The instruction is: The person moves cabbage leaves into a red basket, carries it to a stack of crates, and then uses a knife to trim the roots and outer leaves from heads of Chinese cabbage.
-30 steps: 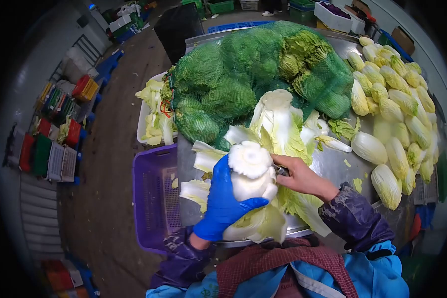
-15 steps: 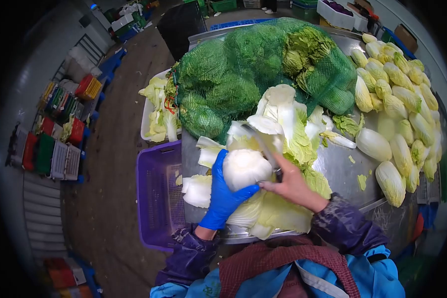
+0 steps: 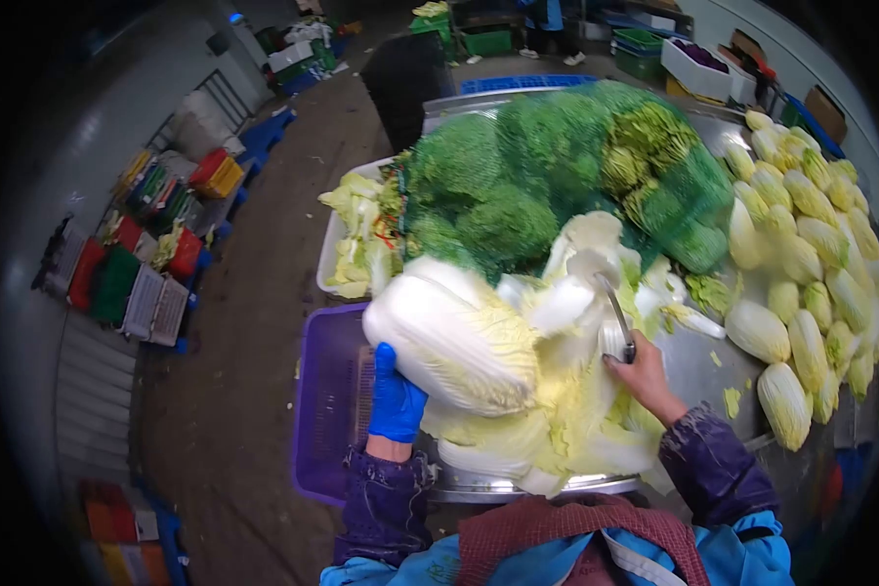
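Observation:
A large pale napa cabbage lies tilted on its side, its white base toward the upper left. My left hand, in a blue glove, supports it from below at the left, fingers partly hidden behind it. My bare right hand is closed round the handle of a knife, whose blade points up and left over loose leaves. Cut outer leaves are heaped beneath and beside the cabbage. Behind them sits a green mesh bag full of cabbages.
Trimmed cabbages are piled on the right of the metal table. A purple crate stands at the table's left, below a white tub of leaves. Stacked crates are far left. Another person stands at the back.
The cabbage has turned from base-up to lying sideways and is raised to the left. My right hand with the knife has moved right, away from it. The view has shifted.

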A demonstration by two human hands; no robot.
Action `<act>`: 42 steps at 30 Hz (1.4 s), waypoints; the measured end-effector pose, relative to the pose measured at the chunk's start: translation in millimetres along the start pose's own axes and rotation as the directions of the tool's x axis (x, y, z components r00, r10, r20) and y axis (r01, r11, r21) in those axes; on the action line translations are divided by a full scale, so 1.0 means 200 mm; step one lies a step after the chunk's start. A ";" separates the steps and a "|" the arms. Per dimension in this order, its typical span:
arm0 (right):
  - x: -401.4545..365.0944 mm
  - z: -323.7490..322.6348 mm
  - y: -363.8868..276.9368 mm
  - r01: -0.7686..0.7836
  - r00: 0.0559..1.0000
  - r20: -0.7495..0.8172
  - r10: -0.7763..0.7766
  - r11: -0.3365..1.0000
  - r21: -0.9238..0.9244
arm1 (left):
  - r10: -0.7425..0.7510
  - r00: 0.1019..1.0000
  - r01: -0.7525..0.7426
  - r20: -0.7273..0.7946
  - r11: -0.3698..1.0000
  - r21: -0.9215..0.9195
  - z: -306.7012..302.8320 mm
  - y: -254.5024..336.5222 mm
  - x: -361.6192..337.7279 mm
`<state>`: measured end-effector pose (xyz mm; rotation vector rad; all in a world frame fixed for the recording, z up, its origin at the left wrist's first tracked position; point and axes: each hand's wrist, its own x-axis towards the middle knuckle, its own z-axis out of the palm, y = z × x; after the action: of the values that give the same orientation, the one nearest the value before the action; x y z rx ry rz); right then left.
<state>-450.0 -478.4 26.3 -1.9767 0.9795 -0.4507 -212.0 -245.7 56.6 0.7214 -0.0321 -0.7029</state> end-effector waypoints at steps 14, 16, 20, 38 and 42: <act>-0.10 -0.10 -0.68 -0.194 0.813 0.562 -0.149 0.841 0.504 | -0.175 0.976 0.134 0.127 0.950 0.282 0.29 -0.10 -0.11; -0.13 -0.08 -0.64 -0.167 0.861 0.499 -0.103 0.868 0.467 | -0.079 0.978 -0.013 0.191 0.900 0.435 0.23 -0.17 -0.16; -0.20 0.02 -0.48 -0.088 0.902 0.416 -0.115 0.895 0.438 | -0.428 0.901 0.392 0.068 0.872 0.293 0.22 -0.10 -0.24; -0.20 0.07 -0.58 -0.296 0.795 0.591 -0.134 0.765 0.572 | -0.307 0.950 0.301 0.058 0.949 0.090 0.07 -0.14 -0.32; -0.20 0.05 -0.50 -0.110 0.820 0.547 -0.169 0.891 0.441 | -0.392 0.882 0.197 0.263 0.812 0.550 0.09 -0.03 -0.35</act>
<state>-422.6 -409.1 104.8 -1.5453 0.3999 -0.0625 -274.0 -218.6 80.4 1.1112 -0.4744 -1.1543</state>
